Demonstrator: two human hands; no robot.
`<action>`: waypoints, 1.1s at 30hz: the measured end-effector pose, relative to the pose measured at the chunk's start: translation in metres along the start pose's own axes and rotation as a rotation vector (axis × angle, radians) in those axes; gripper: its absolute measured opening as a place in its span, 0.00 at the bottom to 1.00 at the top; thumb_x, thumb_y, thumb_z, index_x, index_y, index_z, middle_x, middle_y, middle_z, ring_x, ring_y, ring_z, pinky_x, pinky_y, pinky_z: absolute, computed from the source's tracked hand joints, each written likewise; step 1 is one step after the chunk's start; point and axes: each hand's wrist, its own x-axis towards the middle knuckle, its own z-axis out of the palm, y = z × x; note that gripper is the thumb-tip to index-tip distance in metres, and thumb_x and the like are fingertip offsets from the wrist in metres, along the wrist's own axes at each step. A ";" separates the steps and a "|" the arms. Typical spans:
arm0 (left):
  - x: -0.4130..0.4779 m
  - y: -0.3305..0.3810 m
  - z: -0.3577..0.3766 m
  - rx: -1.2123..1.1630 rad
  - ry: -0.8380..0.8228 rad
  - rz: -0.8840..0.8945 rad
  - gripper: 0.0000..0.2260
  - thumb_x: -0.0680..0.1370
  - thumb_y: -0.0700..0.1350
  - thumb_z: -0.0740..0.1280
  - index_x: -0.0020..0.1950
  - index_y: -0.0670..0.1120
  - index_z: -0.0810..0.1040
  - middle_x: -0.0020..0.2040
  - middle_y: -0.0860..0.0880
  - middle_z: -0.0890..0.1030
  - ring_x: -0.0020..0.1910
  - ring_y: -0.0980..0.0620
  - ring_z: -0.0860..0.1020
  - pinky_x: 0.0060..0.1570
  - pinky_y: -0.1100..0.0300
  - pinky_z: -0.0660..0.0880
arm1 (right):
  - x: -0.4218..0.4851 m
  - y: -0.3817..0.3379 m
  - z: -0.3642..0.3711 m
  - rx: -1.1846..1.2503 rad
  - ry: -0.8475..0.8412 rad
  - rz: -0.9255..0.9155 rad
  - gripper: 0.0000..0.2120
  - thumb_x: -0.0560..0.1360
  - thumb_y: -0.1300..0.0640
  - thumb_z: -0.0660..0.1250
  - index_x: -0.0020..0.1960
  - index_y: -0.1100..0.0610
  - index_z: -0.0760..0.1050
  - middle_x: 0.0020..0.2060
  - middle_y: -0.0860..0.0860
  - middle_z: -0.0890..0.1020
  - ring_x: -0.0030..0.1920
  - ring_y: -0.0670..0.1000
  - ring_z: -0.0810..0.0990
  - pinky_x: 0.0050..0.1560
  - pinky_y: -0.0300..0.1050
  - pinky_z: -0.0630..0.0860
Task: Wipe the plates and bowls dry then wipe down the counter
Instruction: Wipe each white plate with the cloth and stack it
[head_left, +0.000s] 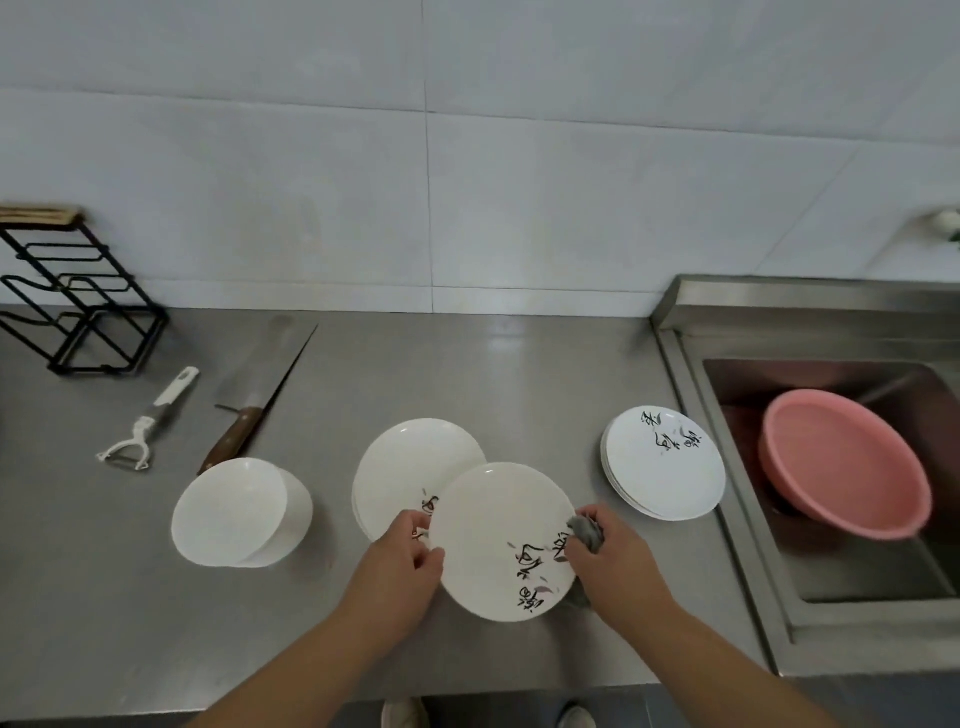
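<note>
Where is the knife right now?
In the head view the knife lies on the left of the counter, right of the white peeler, its wooden handle ending beside the stack of bowls.

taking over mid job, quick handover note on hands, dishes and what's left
Left hand grips the plate by its left rim.
Right hand holds a grey cloth against its right rim.
Middle stack lies behind it, right stack further right, bowls to the left, all on the counter.
Done: cannot tell which pieces are dry.
Left: this plate, any wet ones, then the counter.
</note>
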 end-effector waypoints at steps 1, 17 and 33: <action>-0.005 0.004 0.008 -0.009 -0.017 -0.010 0.09 0.82 0.49 0.65 0.60 0.59 0.68 0.37 0.55 0.84 0.38 0.60 0.81 0.41 0.62 0.75 | -0.002 0.008 -0.006 -0.015 -0.011 -0.003 0.05 0.76 0.56 0.70 0.48 0.46 0.76 0.38 0.45 0.84 0.40 0.45 0.82 0.42 0.46 0.79; -0.013 0.008 0.112 0.158 -0.053 -0.191 0.07 0.79 0.48 0.69 0.52 0.50 0.72 0.44 0.52 0.80 0.43 0.55 0.78 0.40 0.60 0.73 | 0.013 0.092 -0.033 -0.243 -0.257 0.028 0.08 0.80 0.51 0.66 0.59 0.47 0.75 0.47 0.46 0.83 0.47 0.48 0.80 0.50 0.47 0.78; -0.021 0.019 0.118 -0.242 -0.055 -0.438 0.05 0.82 0.38 0.61 0.55 0.46 0.73 0.46 0.35 0.83 0.29 0.47 0.78 0.24 0.61 0.74 | -0.003 0.053 -0.054 0.131 -0.299 -0.126 0.23 0.82 0.49 0.65 0.74 0.36 0.65 0.63 0.43 0.81 0.61 0.43 0.81 0.64 0.43 0.78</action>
